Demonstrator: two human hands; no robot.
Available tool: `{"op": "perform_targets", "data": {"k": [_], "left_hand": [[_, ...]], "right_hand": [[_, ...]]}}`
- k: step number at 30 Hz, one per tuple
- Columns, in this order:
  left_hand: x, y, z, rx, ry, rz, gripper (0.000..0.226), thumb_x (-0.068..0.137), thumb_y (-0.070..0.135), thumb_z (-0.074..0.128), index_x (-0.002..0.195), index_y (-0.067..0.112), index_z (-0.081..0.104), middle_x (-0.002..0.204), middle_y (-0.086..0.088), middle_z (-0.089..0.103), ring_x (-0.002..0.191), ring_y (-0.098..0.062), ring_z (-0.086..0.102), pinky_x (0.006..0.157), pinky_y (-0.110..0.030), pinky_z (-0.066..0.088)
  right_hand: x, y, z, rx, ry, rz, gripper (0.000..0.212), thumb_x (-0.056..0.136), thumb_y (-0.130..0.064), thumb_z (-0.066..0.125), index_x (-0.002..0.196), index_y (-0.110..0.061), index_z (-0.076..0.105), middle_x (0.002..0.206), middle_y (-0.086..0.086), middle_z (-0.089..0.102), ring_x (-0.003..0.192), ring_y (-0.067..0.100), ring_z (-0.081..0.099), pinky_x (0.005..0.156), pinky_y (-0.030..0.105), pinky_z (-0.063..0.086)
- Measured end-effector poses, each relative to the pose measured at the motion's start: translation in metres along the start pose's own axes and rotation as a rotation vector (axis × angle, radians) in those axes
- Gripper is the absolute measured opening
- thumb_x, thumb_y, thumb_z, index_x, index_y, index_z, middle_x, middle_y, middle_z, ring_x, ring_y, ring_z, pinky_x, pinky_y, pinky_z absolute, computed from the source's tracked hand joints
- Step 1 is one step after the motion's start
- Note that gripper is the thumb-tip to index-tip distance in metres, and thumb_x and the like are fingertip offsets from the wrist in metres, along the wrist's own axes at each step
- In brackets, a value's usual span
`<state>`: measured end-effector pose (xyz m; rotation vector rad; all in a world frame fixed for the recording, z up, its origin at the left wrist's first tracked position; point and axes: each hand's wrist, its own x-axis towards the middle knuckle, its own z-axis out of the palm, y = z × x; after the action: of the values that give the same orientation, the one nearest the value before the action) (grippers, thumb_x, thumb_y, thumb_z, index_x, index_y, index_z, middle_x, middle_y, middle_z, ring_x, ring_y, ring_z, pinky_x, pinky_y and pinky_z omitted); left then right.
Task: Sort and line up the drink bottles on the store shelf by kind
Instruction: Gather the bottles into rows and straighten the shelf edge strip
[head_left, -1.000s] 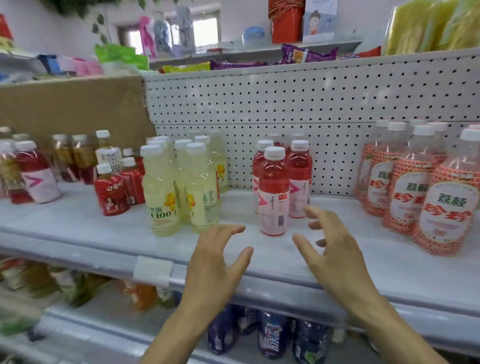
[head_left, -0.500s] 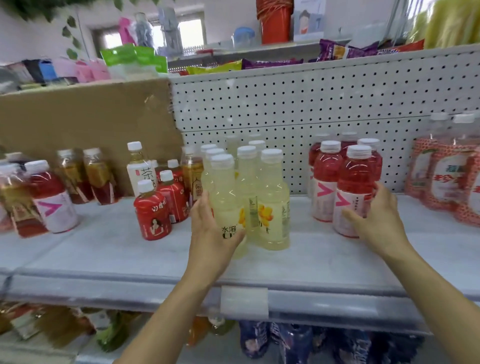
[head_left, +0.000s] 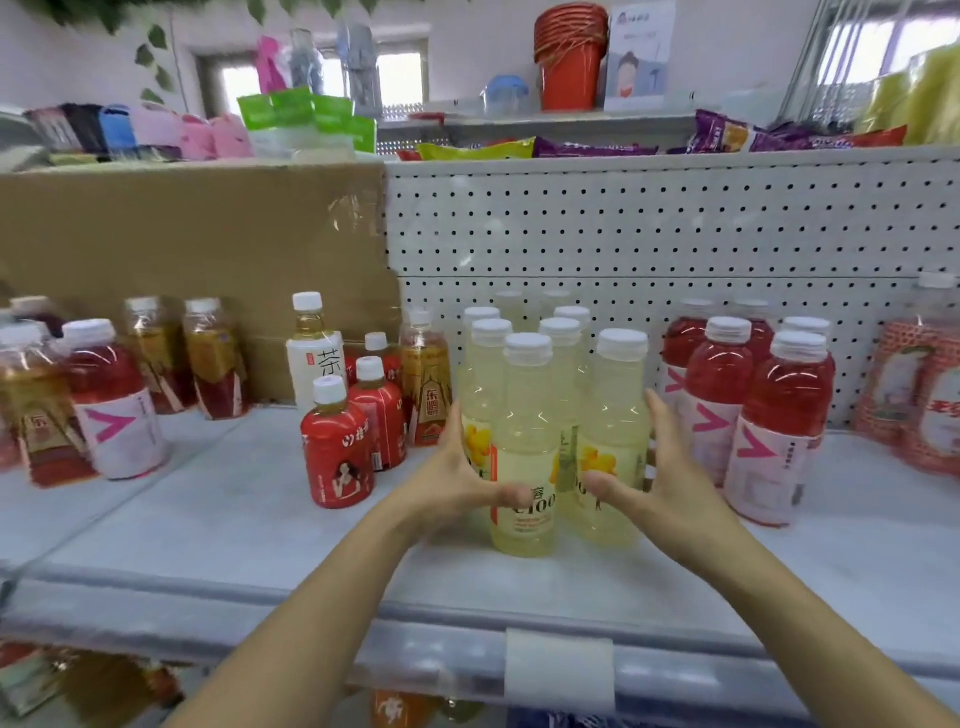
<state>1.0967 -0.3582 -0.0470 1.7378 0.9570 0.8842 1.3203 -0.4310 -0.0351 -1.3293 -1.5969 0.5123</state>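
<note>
Several pale yellow drink bottles (head_left: 524, 415) with white caps stand bunched at the middle of the white shelf (head_left: 234, 519). My left hand (head_left: 457, 478) presses the left side of the bunch, its thumb across the front bottle's label. Against the right side lies my right hand (head_left: 670, 467), fingers straight up and thumb touching the right front bottle. Right of it stand red drinks with pink-marked labels (head_left: 784, 395). To the left are small red bottles (head_left: 335, 447), a white-labelled tea bottle (head_left: 314, 358) and an amber bottle (head_left: 426, 384).
At far left stand one more red pink-labelled bottle (head_left: 109, 395) and amber bottles (head_left: 213, 358). Red-patterned bottles (head_left: 930, 395) fill the far right. A pegboard (head_left: 623, 234) and cardboard (head_left: 182, 234) back the shelf. A price tag holder (head_left: 558, 670) sits on the front rail.
My view swung left onto the yellow bottles. My right hand left the red bottles and came to the right side of the yellow bunch; my left hand stays on its left side.
</note>
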Motion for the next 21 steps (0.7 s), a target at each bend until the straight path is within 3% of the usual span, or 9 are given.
{"op": "perform_targets", "data": {"k": [4, 6, 10, 13, 15, 19, 21], "left_hand": [[0.013, -0.001, -0.002, -0.023, -0.043, -0.005, 0.122, 0.062, 0.013, 0.088, 0.154, 0.031, 0.009, 0.133, 0.012, 0.054, 0.107, 0.009, 0.06, 0.078, -0.01, 0.05], [0.017, -0.003, -0.003, -0.011, -0.049, -0.022, 0.124, 0.061, 0.018, 0.09, 0.154, 0.034, 0.009, 0.137, 0.01, 0.054, 0.113, 0.005, 0.059, 0.085, -0.015, 0.05], [0.02, -0.003, 0.002, 0.035, 0.027, 0.004, 0.136, 0.06, 0.024, 0.096, 0.153, 0.044, -0.001, 0.143, 0.011, 0.05, 0.127, -0.006, 0.054, 0.111, -0.039, 0.042], [0.025, -0.001, 0.009, 0.072, 0.094, 0.015, 0.144, 0.06, 0.028, 0.095, 0.154, 0.04, -0.014, 0.152, 0.007, 0.041, 0.135, -0.009, 0.046, 0.116, -0.041, 0.034], [0.027, 0.0, 0.013, 0.101, 0.135, 0.018, 0.151, 0.054, 0.043, 0.096, 0.153, 0.039, -0.019, 0.158, 0.006, 0.032, 0.141, -0.012, 0.038, 0.119, -0.046, 0.031], [0.031, -0.004, 0.018, 0.201, 0.204, -0.004, 0.153, 0.049, 0.062, 0.088, 0.153, 0.036, -0.021, 0.165, 0.007, 0.015, 0.15, -0.014, 0.022, 0.122, -0.048, 0.025], [0.026, -0.003, 0.023, 0.284, 0.267, 0.015, 0.143, 0.052, 0.069, 0.082, 0.156, 0.036, -0.011, 0.165, 0.009, 0.014, 0.15, -0.012, 0.019, 0.121, -0.048, 0.025]], "right_hand": [[0.011, 0.009, 0.003, 0.023, -0.018, 0.012, 0.099, 0.081, -0.017, 0.078, 0.154, -0.03, 0.012, 0.125, -0.025, 0.054, 0.104, -0.019, 0.055, 0.093, 0.021, 0.047], [0.014, 0.012, 0.003, 0.043, -0.026, 0.023, 0.1, 0.081, -0.018, 0.078, 0.154, -0.031, 0.011, 0.122, -0.029, 0.053, 0.103, -0.019, 0.056, 0.094, 0.024, 0.047], [0.026, 0.018, 0.007, 0.041, 0.003, 0.02, 0.095, 0.079, -0.016, 0.079, 0.15, -0.026, 0.017, 0.117, -0.025, 0.055, 0.108, -0.001, 0.061, 0.098, 0.035, 0.049], [0.038, 0.019, 0.012, 0.023, 0.043, 0.031, 0.089, 0.079, -0.016, 0.079, 0.145, -0.022, 0.02, 0.118, -0.016, 0.052, 0.111, 0.009, 0.057, 0.091, 0.029, 0.045], [0.045, 0.02, 0.014, 0.014, 0.062, 0.027, 0.087, 0.08, -0.016, 0.079, 0.144, -0.019, 0.021, 0.126, -0.007, 0.047, 0.115, 0.013, 0.053, 0.089, 0.027, 0.041], [0.054, 0.027, 0.013, 0.01, 0.043, 0.022, 0.087, 0.081, -0.019, 0.077, 0.145, -0.019, 0.017, 0.135, 0.0, 0.045, 0.123, 0.018, 0.051, 0.098, 0.034, 0.042], [0.052, 0.027, 0.014, 0.017, 0.051, 0.037, 0.091, 0.083, -0.027, 0.074, 0.149, -0.027, 0.011, 0.142, 0.0, 0.043, 0.131, 0.02, 0.047, 0.106, 0.04, 0.039]]}}
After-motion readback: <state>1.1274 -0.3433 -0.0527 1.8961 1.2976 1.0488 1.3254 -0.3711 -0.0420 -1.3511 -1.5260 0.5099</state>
